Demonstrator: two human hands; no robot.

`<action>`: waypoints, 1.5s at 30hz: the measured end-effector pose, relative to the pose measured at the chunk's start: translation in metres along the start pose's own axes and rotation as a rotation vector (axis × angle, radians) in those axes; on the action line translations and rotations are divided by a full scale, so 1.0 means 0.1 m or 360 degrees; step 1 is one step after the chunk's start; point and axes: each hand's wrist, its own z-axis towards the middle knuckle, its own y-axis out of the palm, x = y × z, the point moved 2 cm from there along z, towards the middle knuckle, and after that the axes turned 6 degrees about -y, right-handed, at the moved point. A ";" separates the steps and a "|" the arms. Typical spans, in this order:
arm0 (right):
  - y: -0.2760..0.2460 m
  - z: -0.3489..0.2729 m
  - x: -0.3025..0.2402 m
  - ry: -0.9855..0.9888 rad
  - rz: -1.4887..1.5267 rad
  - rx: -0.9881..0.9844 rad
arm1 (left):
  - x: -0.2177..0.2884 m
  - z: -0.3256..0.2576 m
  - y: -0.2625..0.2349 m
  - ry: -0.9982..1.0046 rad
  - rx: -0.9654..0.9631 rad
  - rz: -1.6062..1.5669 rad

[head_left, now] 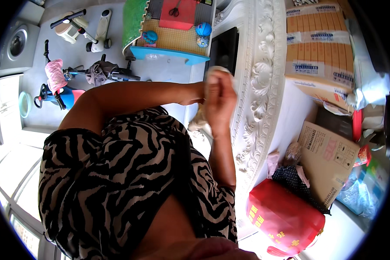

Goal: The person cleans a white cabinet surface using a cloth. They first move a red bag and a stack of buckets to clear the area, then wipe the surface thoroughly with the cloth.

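My right hand (222, 97) is raised in front of my chest, its fingers curled closed around a whitish cloth (219, 70) that shows along the top of the fist; the cloth is a little blurred. My left forearm crosses from the left, and my left hand (198, 93) meets the right one, partly behind it. Its fingers are hidden, so whether it also grips the cloth does not show. Just beyond the hands runs a white carved frame (261, 82) with raised scrollwork, bordering a black flat panel (226, 50). Below the wrists is a beige shape (198, 120), unclear.
Taped cardboard boxes (318, 47) are stacked at the far right. Below them are a carton (327, 156) and a red bag (286, 216). A toy table (173, 54) holds scissors and blue toys. A scooter (100, 32), a child's bike (110, 71) and a washing machine (17, 45) stand left.
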 end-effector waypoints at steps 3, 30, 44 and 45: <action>0.29 0.22 -0.04 -0.0128 -0.0041 -0.0251 | 0.20 0.11 -0.06 -0.0069 -0.0139 -0.0537; -2.09 0.36 0.85 0.0018 -0.1853 -0.0494 | 1.01 1.65 -0.17 0.1052 0.2146 0.4057; -2.03 0.10 1.19 0.0565 -0.1578 -0.0604 | 0.43 3.23 -0.10 0.1030 0.1865 0.4275; -2.05 0.12 1.21 0.0547 -0.1560 -0.0632 | 0.59 3.25 -0.17 0.1039 0.1971 0.4151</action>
